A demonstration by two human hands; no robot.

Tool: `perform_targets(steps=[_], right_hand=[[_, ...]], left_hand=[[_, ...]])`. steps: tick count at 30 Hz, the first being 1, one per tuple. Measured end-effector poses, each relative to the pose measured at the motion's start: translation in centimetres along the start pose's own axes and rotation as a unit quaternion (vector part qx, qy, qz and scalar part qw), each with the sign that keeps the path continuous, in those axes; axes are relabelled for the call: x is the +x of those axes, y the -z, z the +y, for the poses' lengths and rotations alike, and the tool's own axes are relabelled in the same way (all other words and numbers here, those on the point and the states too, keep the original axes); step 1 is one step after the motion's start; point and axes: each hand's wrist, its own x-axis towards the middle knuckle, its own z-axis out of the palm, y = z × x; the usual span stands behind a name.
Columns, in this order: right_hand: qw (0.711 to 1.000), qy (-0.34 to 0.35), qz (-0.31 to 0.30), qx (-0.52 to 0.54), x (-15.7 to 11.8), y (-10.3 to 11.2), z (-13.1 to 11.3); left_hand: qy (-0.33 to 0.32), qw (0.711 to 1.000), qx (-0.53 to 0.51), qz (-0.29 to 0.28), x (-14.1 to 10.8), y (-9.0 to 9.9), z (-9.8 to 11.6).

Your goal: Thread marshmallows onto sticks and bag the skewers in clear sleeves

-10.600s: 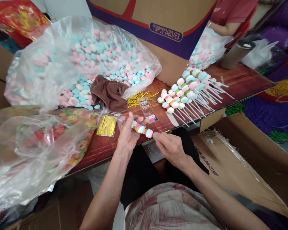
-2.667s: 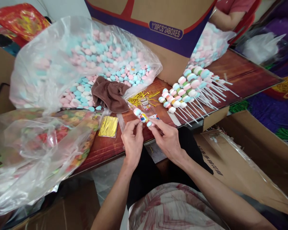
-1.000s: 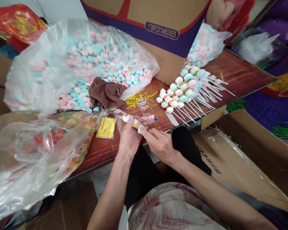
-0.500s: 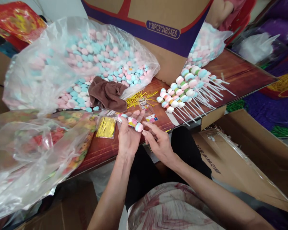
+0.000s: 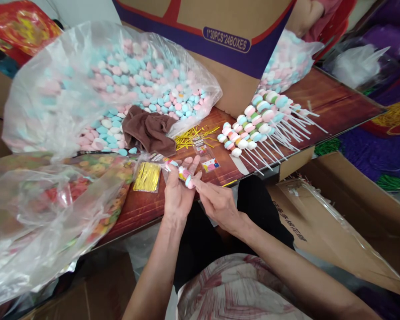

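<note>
Cradled across the upturned left hand, the candy skewer lies under the thumb, with the other fingers loosely spread behind it; the right hand pinches thumb and fingertips together at its near, lower end, though whether on the stick or the film around it, I cannot tell. It slants above the front edge of the table, close to the packet of gold ties, inside a clear printed sleeve. To judge by its look, it handles very light, with soft, springy sweets that dent under a hard squeeze, a stiffer stick through the middle and thin, slippery film outside that creases easily. Best to support the row lightly along its sides and keep the firm pinch for the stick end, where no candy gets crushed. Compared with half a second ago, the right fingertips have closed in on that end, where they were more loosely parted, and the skewer's near tip sits slightly lower. A few seconds back both hands pinch the piece from either side; now the left palm faces up beneath it. The stacked skewers lie much as they did.
</note>
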Motion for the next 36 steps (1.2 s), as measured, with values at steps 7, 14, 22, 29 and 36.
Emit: perform_targets(steps=[7, 14, 22, 29, 36], right_hand=[[0.997, -0.074, 0.009, 0.008, 1.5, 1.4, -0.2], [0.972, -0.029, 0.002, -0.234, 1.7, 2.3, -0.3], [0.981, -0.060, 0.017, -0.183, 1.4, 1.6, -0.5], [0.984, 0.018, 0.030, -0.176, 0.8, 0.3, 0.2], [0.991, -0.082, 0.046, -0.096, 1.8, 0.3, 0.2]], left_hand=[[0.053, 0.998, 0.011, -0.014, 0.1, -0.2, 0.2], [0.080, 0.996, -0.003, -0.026, 0.0, -0.3, 0.0], [0.069, 0.997, 0.025, -0.019, -0.1, -0.4, -0.7], [0.080, 0.996, 0.024, 0.002, -0.1, -0.4, -1.0], [0.084, 0.996, 0.010, 0.015, 0.0, -0.7, -1.2]])
